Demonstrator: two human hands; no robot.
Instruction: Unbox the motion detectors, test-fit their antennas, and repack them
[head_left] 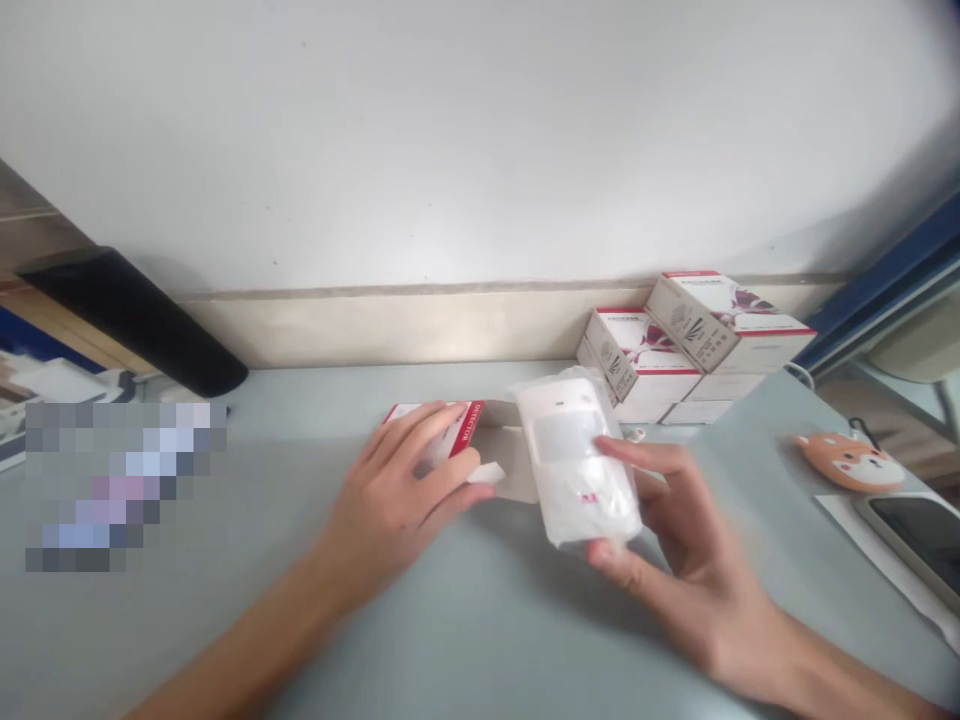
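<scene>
My left hand [401, 490] grips a small white carton with red edging [456, 428], printed with the word "detection". The carton's pale cardboard flap [510, 462] hangs open toward my right hand. My right hand [675, 540] holds a white motion sensor in a clear plastic bag [574, 455] between thumb and fingers, upright and a little tilted. The sensor stands just beside the open flap, and my hands are close together above the grey desk [450, 640].
Several white-and-red cartons [694, 345] are stacked at the back right against the wall. A black cylinder [127, 320] lies at the back left. A pixelated patch covers the left. An orange animal-face pouch [851, 462] and a phone [919, 540] sit at the right.
</scene>
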